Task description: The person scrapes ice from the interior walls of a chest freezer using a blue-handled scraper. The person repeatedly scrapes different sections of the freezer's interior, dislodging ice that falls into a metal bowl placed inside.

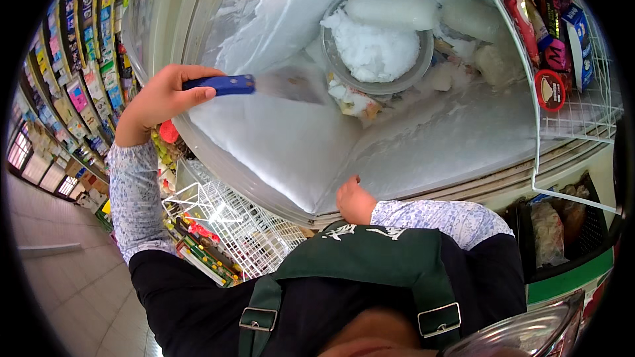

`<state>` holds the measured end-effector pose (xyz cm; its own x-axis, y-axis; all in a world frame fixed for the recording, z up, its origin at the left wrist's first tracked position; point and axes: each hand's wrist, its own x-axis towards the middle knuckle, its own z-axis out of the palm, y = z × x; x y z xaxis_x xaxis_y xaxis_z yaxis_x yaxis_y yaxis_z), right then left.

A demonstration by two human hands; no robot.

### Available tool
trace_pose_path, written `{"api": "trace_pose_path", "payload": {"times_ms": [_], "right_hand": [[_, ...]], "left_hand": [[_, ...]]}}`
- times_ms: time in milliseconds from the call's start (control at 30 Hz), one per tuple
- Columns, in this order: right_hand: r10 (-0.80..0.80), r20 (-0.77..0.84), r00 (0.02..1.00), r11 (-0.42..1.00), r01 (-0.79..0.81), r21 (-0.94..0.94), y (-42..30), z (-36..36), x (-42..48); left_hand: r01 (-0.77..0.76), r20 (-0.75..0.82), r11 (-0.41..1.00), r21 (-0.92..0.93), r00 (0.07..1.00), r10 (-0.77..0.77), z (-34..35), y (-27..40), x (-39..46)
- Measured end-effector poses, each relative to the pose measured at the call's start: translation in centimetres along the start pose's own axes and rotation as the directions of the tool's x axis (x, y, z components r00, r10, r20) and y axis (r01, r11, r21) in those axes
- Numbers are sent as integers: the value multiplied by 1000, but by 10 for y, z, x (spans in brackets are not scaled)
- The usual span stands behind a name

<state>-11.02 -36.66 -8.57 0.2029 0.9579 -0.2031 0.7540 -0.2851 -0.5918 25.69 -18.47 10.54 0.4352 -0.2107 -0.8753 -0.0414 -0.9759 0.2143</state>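
Observation:
My left hand [166, 96] grips the blue handle of a wide-bladed scraper [221, 84]. Its metal blade, blurred, points right over the frosted wall [283, 134] of a chest freezer. My right hand [354, 201] is by the freezer's near inner wall, fingers partly hidden; whether it grips anything is unclear. Deeper in the freezer stands a round bowl [382, 88] heaped with loose white frost [377, 54]. A long white frozen package [392, 10] lies across the bowl's far side. Frost-covered packages [496, 64] surround it.
A white wire basket [570, 124] with wrapped ice creams [550, 25] hangs at the right. Near the freezer's left front edge is another white wire rack [238, 223]. Stocked store shelves [74, 44] line the left. A black crate [580, 243] holds bagged goods at right.

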Motion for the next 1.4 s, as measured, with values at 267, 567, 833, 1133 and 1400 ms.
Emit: {"api": "trace_pose_path", "payload": {"times_ms": [267, 567, 833, 1133, 1400], "right_hand": [[1, -24, 1000, 1000, 0, 11, -2, 12, 5], [19, -51, 999, 998, -21, -54, -12, 14, 4], [-21, -11, 1000, 999, 20, -36, -8, 8, 2], [19, -32, 999, 999, -21, -40, -5, 5, -1], [-1, -11, 1000, 1000, 1, -23, -6, 5, 1]], "left_hand": [[-84, -145, 996, 8, 986, 85, 9, -9, 17], [-154, -28, 988, -32, 988, 153, 21, 13, 16], [71, -259, 969, 238, 966, -7, 24, -9, 21], [163, -408, 710, 685, 894, 188, 45, -7, 32], [-177, -83, 979, 98, 979, 185, 13, 14, 30]]}}
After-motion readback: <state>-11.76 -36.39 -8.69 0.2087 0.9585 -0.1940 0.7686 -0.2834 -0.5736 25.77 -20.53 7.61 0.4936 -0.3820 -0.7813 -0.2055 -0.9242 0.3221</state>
